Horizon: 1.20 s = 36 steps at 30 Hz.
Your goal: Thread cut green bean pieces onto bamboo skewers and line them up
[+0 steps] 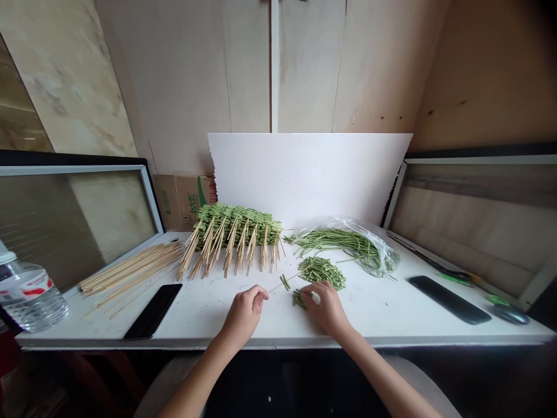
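Note:
My left hand rests on the white table and pinches the near end of a thin bamboo skewer. A short green bean piece is threaded on that skewer. My right hand lies just to the right, fingers closed on several cut bean pieces. Behind it lies a small heap of cut bean pieces. Further back, a row of finished bean skewers is stacked against the white board.
Loose bare skewers lie at the left, beside a dark phone and a water bottle. A clear bag of long green beans sits at the right rear. Another dark phone and scissors lie far right.

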Motion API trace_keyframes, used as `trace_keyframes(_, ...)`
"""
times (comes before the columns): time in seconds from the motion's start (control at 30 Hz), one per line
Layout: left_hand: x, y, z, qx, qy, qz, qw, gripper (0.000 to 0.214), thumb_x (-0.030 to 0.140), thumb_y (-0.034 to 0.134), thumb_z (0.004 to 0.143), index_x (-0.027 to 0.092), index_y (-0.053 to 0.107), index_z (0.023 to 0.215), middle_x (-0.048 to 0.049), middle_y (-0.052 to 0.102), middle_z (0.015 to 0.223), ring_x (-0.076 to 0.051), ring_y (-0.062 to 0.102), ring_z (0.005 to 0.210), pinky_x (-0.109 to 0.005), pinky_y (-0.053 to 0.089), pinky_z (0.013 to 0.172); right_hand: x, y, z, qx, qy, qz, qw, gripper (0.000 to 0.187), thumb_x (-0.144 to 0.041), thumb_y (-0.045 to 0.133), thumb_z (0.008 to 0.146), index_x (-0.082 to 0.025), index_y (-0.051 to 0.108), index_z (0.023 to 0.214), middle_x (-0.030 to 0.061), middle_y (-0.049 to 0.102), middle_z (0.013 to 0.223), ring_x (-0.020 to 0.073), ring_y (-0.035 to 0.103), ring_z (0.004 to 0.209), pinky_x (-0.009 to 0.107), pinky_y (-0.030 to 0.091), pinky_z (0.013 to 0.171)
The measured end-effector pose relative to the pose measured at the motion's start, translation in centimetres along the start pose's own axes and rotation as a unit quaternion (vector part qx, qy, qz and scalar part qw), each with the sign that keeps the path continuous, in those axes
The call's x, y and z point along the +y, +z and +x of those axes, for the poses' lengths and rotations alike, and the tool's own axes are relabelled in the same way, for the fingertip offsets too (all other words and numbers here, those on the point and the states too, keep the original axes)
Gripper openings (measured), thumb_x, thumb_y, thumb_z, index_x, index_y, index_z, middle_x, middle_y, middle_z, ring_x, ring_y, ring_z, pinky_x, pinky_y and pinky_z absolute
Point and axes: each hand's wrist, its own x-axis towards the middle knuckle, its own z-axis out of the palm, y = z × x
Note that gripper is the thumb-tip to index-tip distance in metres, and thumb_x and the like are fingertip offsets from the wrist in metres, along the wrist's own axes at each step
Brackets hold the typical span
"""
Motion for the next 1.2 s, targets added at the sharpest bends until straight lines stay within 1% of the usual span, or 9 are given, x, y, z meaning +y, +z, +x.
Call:
trace_keyframes(0.07,0.1,0.0,0.0,0.002,0.000,0.005,1.000,0.031,0.033,0.042,0.103,0.020,0.066,0.088,0.0029,0.053,0.059,-0.016,0.052,0.056,-0.025,0.039,0.060,-0.1,-0.7,0.5,0.011,0.062,0.084,0.995,0.029,-0.051,0.070,0.087,-0.024,0.080,0.089,0.0095,0.078,0.094,0.0321,0.065,0.092,0.046,0.050,0.082)
trace_keyframes(0.13,0.2,-0.1,0.0,0.003,0.002,0.007,1.000,0.033,0.035,0.042,0.104,0.020,0.066,0.088,0.0026,0.054,0.059,-0.016,0.053,0.056,-0.025,0.040,0.060,-0.5,-1.7,1.1,0.016,0.127,0.193,0.973,0.037,-0.058,0.073,0.083,-0.022,0.079,0.091,0.0096,0.078,0.097,0.0301,0.068,0.091,0.041,0.052,0.076)
trace_keyframes(0.2,0.4,-0.1,-0.1,0.004,0.006,0.008,1.000,0.034,0.037,0.042,0.104,0.020,0.067,0.088,0.0021,0.055,0.059,-0.016,0.053,0.056,-0.025,0.040,0.060,-0.8,-2.8,1.7,0.028,0.171,0.308,0.935,0.042,-0.061,0.076,0.080,-0.022,0.078,0.094,0.0088,0.078,0.097,0.0284,0.070,0.092,0.036,0.054,0.071)
trace_keyframes(0.27,0.5,-0.1,-0.1,0.003,0.012,0.007,1.000,0.034,0.038,0.043,0.103,0.020,0.068,0.088,0.0013,0.056,0.060,-0.016,0.053,0.056,-0.025,0.041,0.060,-1.2,-3.7,2.3,0.050,0.192,0.405,0.893,0.044,-0.062,0.080,0.076,-0.022,0.077,0.094,0.0085,0.079,0.099,0.0287,0.072,0.098,0.035,0.056,0.072)
trace_keyframes(0.33,0.5,0.0,-0.2,-0.002,0.015,0.000,1.000,0.036,0.040,0.044,0.103,0.019,0.069,0.088,0.0012,0.056,0.060,-0.016,0.053,0.055,-0.025,0.041,0.059,-1.5,-4.3,2.5,0.059,0.200,0.464,0.861,0.042,-0.059,0.083,0.073,-0.022,0.077,0.091,0.0087,0.079,0.101,0.0297,0.073,0.103,0.037,0.058,0.077)
trace_keyframes(0.37,0.5,0.1,-0.3,-0.005,0.015,-0.006,1.000,0.037,0.042,0.044,0.103,0.019,0.069,0.088,0.0014,0.055,0.059,-0.016,0.052,0.055,-0.025,0.041,0.059,-1.6,-4.5,2.6,0.057,0.200,0.480,0.852,0.041,-0.058,0.085,0.073,-0.022,0.077,0.091,0.0088,0.080,0.102,0.0299,0.073,0.104,0.038,0.059,0.079)
trace_keyframes(0.6,1.0,0.3,-0.4,-0.015,0.005,-0.030,0.999,0.039,0.043,0.045,0.103,0.018,0.072,0.089,0.0009,0.053,0.059,-0.016,0.052,0.055,-0.026,0.042,0.058,-2.2,-4.8,2.2,0.021,0.192,0.526,0.828,0.035,-0.048,0.087,0.076,-0.020,0.078,0.095,0.0085,0.080,0.103,0.0257,0.074,0.102,0.037,0.060,0.089)
trace_keyframes(0.93,1.1,0.4,-0.5,-0.012,0.011,-0.032,0.999,0.037,0.041,0.047,0.102,0.018,0.072,0.087,0.0013,0.055,0.057,-0.015,0.053,0.052,-0.025,0.042,0.056,-2.7,-4.6,2.0,0.010,0.190,0.520,0.833,0.029,-0.045,0.088,0.075,-0.022,0.078,0.090,0.0069,0.080,0.100,0.0270,0.074,0.103,0.039,0.060,0.090)
trace_keyframes(1.2,1.4,0.3,-0.4,-0.013,0.001,-0.042,0.999,0.035,0.039,0.048,0.101,0.018,0.071,0.086,0.0023,0.053,0.055,-0.014,0.050,0.050,-0.024,0.040,0.054,-2.7,-4.7,2.0,0.006,0.192,0.551,0.812,0.026,-0.040,0.090,0.074,-0.023,0.080,0.091,0.0046,0.081,0.098,0.0230,0.075,0.098,0.033,0.059,0.085)
